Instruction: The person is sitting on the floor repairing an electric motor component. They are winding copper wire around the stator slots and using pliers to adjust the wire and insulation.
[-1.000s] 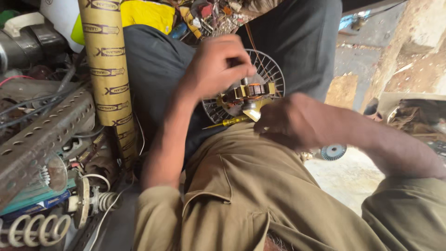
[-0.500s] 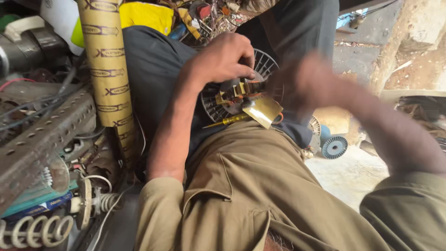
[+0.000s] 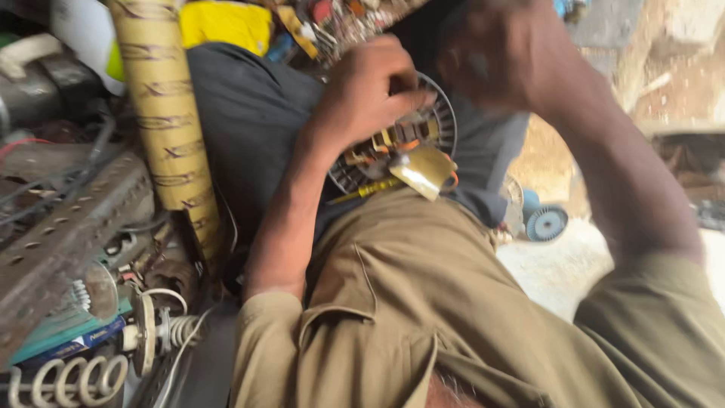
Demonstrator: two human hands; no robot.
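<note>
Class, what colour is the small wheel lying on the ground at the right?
Blue wheel, clearest in the head view.

The left hand (image 3: pixel 370 94) lies curled over the top of a round finned motor part (image 3: pixel 423 136), its fingers closed on the rim; the part rests against dark trousers on the lap. Just below that hand, copper-coloured windings and a brass-coloured metal tab (image 3: pixel 423 170) stick out of the part, with a yellow-handled tool (image 3: pixel 370 189) lying under them. The right hand (image 3: pixel 513 53) is raised up and to the right of the left one, blurred, so its grip cannot be told. Left of the left hand stands a yellow patterned tube (image 3: pixel 170 128). Below the right forearm lies a blue wheel (image 3: pixel 546 223).
</note>
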